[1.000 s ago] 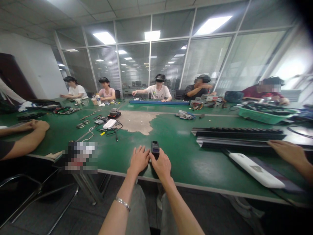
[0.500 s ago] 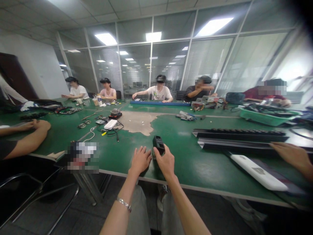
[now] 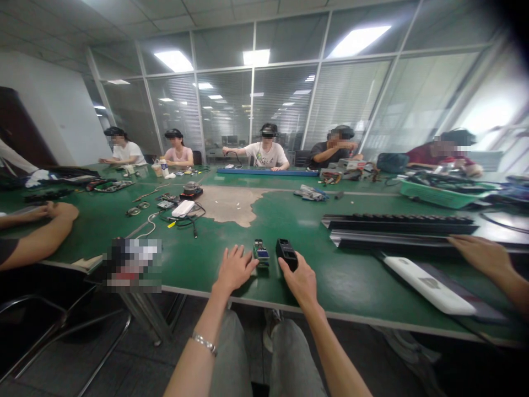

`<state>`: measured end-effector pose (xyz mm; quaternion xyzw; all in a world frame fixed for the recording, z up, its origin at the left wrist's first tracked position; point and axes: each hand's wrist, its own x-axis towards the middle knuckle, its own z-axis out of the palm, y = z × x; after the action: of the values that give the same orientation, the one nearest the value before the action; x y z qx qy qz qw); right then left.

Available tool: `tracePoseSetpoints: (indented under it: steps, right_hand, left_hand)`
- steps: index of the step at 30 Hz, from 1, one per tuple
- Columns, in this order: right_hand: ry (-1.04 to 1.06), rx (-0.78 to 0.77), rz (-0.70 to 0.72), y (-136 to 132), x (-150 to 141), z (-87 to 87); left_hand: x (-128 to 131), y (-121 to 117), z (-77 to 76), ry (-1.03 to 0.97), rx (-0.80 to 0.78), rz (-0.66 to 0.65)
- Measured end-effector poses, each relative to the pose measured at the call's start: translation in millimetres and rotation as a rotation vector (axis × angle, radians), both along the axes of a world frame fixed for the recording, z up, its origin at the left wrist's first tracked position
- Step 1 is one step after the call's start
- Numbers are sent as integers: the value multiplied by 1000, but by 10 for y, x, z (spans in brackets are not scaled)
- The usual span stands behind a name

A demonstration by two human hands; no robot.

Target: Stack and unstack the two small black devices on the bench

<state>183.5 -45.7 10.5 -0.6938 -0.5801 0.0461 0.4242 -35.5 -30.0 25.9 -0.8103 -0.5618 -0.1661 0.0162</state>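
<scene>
My right hand (image 3: 301,277) grips a black plastic casing (image 3: 286,249) with openings in its top, just above or on the green table (image 3: 314,220). To its left a small circuit board assembly (image 3: 261,255) with a screen-like part lies on the table, apart from the casing. My left hand (image 3: 235,270) rests with its fingers spread beside the board. The left thumb reaches the board's near left edge; whether it touches is hard to tell.
Two black metal rails (image 3: 397,237) and a white elongated device (image 3: 427,284) lie to the right, near a co-worker's hand (image 3: 483,256). A white box with cables (image 3: 183,208) sits at left. Further back are a blue bar (image 3: 268,172) and a green basket (image 3: 446,196).
The black casing has moved right in my right hand, away from the circuit board assembly, which now shows on the table. My left hand has shifted slightly left with its fingers more spread.
</scene>
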Motion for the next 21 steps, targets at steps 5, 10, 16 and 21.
tracePoseSetpoints:
  steps: [5,10,16,21]
  right_hand:
    - [-78,24,40,11,-1,-92]
    - [-122,28,57,20,16,-141]
    - [-133,47,71,18,21,-133]
    - [-168,37,76,27,18,-152]
  left_hand:
    - [-5,6,-2,-11,-15,-10]
    - [-1,25,-6,-12,-27,-13]
    - [24,45,3,-15,-35,0]
    - [31,63,-5,-11,-25,1]
